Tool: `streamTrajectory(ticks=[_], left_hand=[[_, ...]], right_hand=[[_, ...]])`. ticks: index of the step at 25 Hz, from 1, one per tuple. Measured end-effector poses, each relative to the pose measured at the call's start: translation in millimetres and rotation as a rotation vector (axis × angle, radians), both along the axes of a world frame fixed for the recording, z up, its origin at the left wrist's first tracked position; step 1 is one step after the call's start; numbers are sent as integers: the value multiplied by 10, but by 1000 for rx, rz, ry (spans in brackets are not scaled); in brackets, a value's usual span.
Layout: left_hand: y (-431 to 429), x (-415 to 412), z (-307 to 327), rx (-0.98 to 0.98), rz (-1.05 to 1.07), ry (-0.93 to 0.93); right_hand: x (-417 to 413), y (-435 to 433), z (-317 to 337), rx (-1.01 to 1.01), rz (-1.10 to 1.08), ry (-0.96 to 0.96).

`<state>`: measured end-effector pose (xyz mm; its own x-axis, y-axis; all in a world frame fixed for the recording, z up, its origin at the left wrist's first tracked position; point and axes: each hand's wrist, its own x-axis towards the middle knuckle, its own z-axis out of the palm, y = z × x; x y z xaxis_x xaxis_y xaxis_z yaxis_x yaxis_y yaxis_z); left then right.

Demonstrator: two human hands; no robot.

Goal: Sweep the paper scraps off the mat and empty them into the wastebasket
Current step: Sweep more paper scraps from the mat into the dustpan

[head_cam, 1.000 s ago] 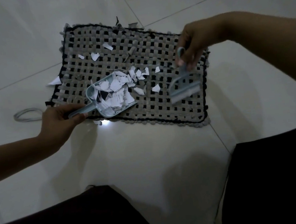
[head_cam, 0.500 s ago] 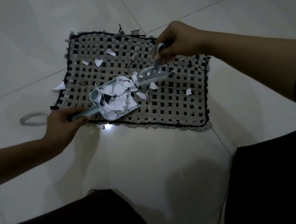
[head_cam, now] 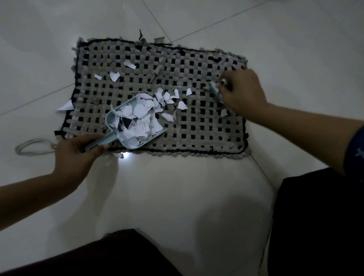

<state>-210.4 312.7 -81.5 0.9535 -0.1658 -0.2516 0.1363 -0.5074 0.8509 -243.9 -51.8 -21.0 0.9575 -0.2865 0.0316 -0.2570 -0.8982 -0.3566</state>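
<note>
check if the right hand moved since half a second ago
Yes. The right hand with the brush has gone from beside the dustpan to the right end of the mat.

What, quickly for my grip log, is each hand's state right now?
Left hand: closed around the handle of the dustpan.
Right hand: closed on the brush, which it mostly hides.

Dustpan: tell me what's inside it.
The dustpan holds a heap of white paper scraps, with a few dark pieces. The heap covers its floor, so anything beneath cannot be seen.
</note>
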Motion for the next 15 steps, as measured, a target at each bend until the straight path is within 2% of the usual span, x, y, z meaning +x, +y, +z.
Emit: streamTrajectory(ticks=[5,9,11,15], left_hand=[[11,3,-16,-15,-10,3],[27,22,-33,-14,-17,9],[30,38,-36,-21,-10,24],[15,48,-17,-32,-4,22]], right_hand=[[11,355,-46,208,-143,-174],[350,217,-41,514,-440,-318],[362,50,-31,448,-484,-333],[254,148,0,182,-287,-194]])
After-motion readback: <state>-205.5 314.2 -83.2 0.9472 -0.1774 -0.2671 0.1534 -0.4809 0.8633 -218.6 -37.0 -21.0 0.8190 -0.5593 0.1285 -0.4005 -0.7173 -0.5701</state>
